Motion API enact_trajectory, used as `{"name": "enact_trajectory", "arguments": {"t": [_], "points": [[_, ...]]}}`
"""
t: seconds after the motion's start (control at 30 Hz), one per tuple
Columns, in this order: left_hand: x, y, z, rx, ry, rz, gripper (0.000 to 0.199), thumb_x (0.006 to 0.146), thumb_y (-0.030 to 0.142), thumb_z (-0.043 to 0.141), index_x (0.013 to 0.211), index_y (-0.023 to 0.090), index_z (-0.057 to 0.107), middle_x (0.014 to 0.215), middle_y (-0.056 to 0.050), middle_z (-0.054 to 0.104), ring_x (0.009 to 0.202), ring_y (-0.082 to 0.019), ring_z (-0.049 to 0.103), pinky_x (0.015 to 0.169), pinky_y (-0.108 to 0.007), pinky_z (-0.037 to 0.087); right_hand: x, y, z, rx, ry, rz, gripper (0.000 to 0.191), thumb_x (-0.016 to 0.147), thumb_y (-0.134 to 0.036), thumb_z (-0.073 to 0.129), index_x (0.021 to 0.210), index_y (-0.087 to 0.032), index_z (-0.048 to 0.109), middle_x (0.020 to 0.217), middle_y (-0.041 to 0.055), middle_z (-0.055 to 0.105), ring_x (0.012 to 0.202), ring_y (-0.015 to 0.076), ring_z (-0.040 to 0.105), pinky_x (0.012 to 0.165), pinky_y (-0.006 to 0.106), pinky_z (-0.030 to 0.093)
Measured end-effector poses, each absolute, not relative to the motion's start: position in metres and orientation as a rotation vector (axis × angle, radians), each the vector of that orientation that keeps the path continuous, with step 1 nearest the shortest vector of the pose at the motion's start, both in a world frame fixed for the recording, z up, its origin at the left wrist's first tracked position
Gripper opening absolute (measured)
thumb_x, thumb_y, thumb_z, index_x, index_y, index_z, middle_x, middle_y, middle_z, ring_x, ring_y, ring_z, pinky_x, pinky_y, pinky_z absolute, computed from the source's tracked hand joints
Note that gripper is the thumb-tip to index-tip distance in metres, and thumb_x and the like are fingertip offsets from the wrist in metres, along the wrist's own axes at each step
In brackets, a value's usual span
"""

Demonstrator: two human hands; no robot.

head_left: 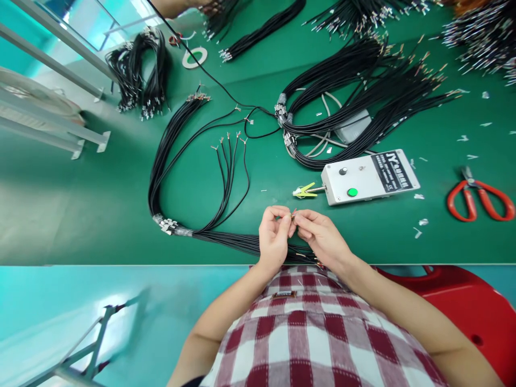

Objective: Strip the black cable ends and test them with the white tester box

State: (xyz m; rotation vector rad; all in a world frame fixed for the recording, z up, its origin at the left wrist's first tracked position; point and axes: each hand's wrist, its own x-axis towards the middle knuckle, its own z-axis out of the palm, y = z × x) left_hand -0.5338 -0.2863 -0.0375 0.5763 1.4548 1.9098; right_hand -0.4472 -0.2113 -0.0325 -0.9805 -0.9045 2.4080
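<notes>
My left hand [274,235] and my right hand [320,235] meet above the table's front edge, fingertips pinched together on the end of a black cable. Small coppery and reddish wire ends show between the fingertips. Under both hands runs a bundle of black cables [229,239], tied with clear wrap and white connectors at its left, then curving up and back. Several cables with split wire ends [229,161] fan out apart from it. Just beyond my right hand lies a grey box [371,177] with a green button, a black knob and a yellow-green clip [305,191] on its shaft.
Red-handled pliers [470,196] lie at the right. More black cable bundles [342,113] cover the back right, beside a white adapter [355,126]. A tape roll [194,57] and a coiled bundle [141,70] lie at the back left. Another person's arm [173,6] shows at the top. A red stool [455,306] stands right.
</notes>
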Motion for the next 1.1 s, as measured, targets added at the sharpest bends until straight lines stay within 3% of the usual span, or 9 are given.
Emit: {"name": "enact_trajectory", "arguments": {"t": [0.47,0.67,0.9,1.03,1.1], "points": [[-0.531,-0.288,-0.043,0.644,1.434,1.917,0.022,0.093,0.032,0.065,0.085,0.018,0.05,0.089,0.001,0.051,0.055,-0.003,0.045,0.052,-0.019,0.039,-0.451,-0.212,-0.029,-0.985,-0.861,2.423,0.016,0.07,-0.031,0.076,0.073,-0.017,0.068,0.058,-0.0026,0.06,0.048,0.0046,0.028,0.047,0.024,0.018],[-0.529,-0.287,-0.038,0.682,1.528,1.88,0.024,0.092,0.035,0.065,0.086,0.018,0.05,0.088,0.001,0.052,0.056,-0.003,0.045,0.052,-0.018,0.04,-0.449,-0.21,-0.027,-0.962,-0.871,2.404,0.014,0.069,-0.028,0.075,0.071,-0.017,0.066,0.061,-0.0049,0.054,0.05,0.004,0.03,0.048,0.023,0.02],[-0.526,-0.286,-0.041,0.69,1.552,1.837,0.024,0.091,0.036,0.065,0.086,0.018,0.05,0.088,0.001,0.051,0.056,-0.004,0.045,0.051,-0.018,0.04,-0.452,-0.213,-0.033,-1.01,-0.77,2.361,0.018,0.067,-0.028,0.074,0.071,-0.019,0.059,0.056,-0.0092,0.041,0.045,0.003,0.022,0.045,0.024,0.014],[-0.526,-0.287,-0.04,0.695,1.568,1.882,0.024,0.092,0.036,0.064,0.086,0.019,0.05,0.088,0.001,0.052,0.055,-0.003,0.045,0.05,-0.019,0.038,-0.448,-0.204,-0.035,-1.029,-0.582,2.415,0.03,0.066,-0.032,0.075,0.069,-0.02,0.048,0.063,-0.0082,0.05,0.043,0.0014,0.02,0.045,0.024,0.018],[-0.527,-0.288,-0.04,0.689,1.529,1.9,0.023,0.093,0.035,0.064,0.086,0.019,0.049,0.089,0.001,0.052,0.054,-0.003,0.045,0.049,-0.019,0.037,-0.444,-0.2,-0.035,-1.023,-0.601,2.409,0.031,0.067,-0.034,0.078,0.073,-0.02,0.051,0.069,-0.0067,0.055,0.044,0.0012,0.022,0.045,0.023,0.018]]}}
